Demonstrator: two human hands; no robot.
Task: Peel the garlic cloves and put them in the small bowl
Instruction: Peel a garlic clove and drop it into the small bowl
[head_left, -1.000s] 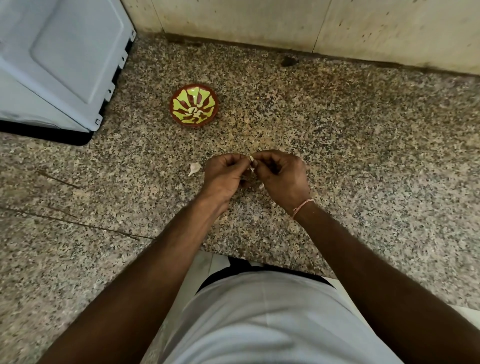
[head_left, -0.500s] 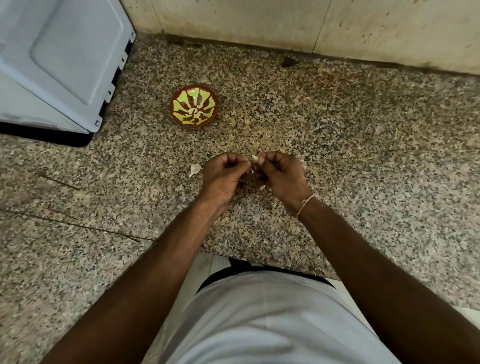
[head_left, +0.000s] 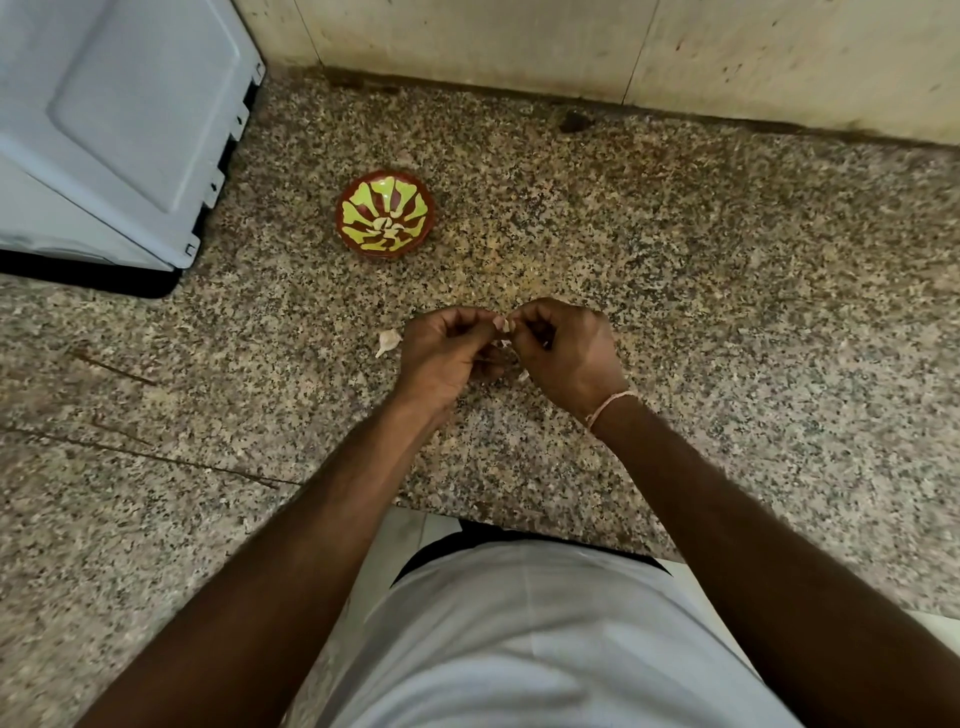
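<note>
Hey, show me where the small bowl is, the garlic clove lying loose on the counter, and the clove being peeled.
small bowl (head_left: 385, 213): head view, on its painted inside.
loose garlic clove (head_left: 388, 341): head view, on its pale body, left of the hands.
clove being peeled (head_left: 502, 325): head view, on the bit showing between the fingertips.

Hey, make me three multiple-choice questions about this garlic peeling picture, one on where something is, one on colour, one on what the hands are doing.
1. Where is the small bowl?
A) beyond the hands B) in the lap C) right of the wrists
2. The bowl's pattern is:
A) blue, white B) yellow-green, red-brown C) black
3. The left hand and right hand are:
A) flat on the counter B) pinching a garlic clove C) lifting the bowl

A: it sits farther back. B: colours show inside. B: fingertips meet on the clove.
</note>
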